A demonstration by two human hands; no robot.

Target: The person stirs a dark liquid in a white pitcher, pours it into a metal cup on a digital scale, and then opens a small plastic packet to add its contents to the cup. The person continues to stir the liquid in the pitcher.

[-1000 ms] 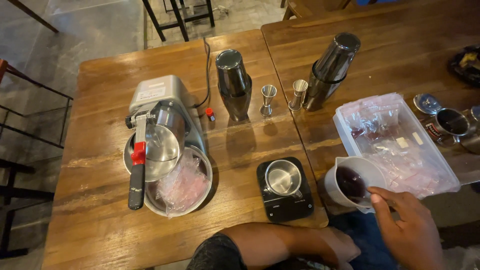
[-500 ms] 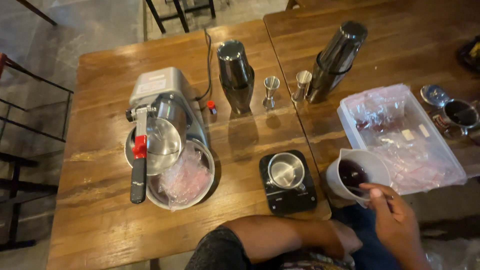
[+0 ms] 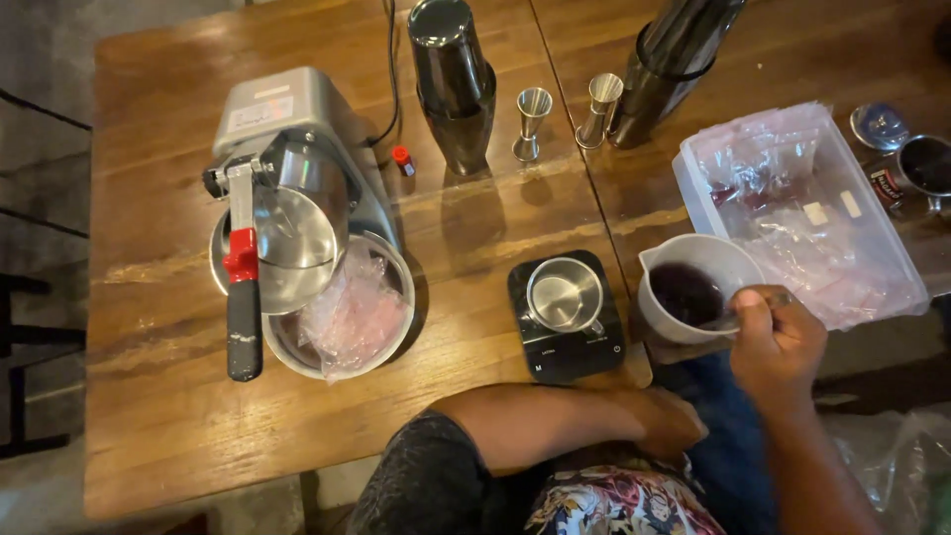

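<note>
Two wooden tables (image 3: 178,416) butted together fill the frame. At lower right the right hand (image 3: 778,342) pinches a thin utensil handle, mostly hidden, dipping into a white pitcher (image 3: 693,287) of dark liquid at the table edge. The left hand (image 3: 669,421) rests low, curled on the lap; its grip cannot be told. Left of the pitcher, a steel cup (image 3: 565,294) sits on a black scale (image 3: 567,315).
</note>
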